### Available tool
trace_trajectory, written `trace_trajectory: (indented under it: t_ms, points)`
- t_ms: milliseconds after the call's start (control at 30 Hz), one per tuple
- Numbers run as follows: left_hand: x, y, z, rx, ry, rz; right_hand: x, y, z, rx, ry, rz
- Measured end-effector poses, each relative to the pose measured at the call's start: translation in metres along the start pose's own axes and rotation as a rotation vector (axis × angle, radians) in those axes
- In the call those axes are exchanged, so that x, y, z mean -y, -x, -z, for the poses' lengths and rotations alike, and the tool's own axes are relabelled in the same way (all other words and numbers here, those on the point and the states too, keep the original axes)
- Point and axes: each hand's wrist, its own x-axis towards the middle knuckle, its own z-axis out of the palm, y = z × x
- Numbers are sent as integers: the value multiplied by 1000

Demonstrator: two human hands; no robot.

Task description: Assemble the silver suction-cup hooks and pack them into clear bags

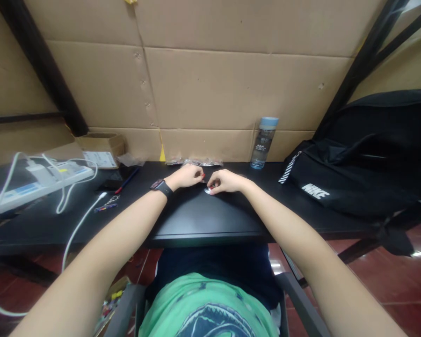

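Above the middle of the black table (210, 217), both hands are close together. My left hand (191, 175), with a dark watch (162, 187) on its wrist, is closed in a pinch on a tiny red item (203, 176). Just right of it, my right hand (224, 181) pinches a small shiny, silvery piece (208, 190) with some red on it, low over the table top. What exactly these small pieces are is too small to tell. Behind the hands, clear plastic packets (210, 163) lie along the cardboard wall.
A water bottle (264, 143) stands at the back, right of the hands. Farther right sits a black bag (354, 164). On the left are a power strip (38, 185) with white cables, a cardboard box (101, 147), a pen (127, 180) and a keyring (108, 204).
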Motion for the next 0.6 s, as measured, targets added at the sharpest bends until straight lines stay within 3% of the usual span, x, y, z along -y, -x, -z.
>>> trace_trajectory:
  t_ms: [300, 600]
  points:
    - [-16, -1, 3, 60, 47, -44, 2, 5, 9, 14, 12, 10]
    - [-19, 0, 3, 135, 57, -85, -17, 7, 13, -124, 142, -42]
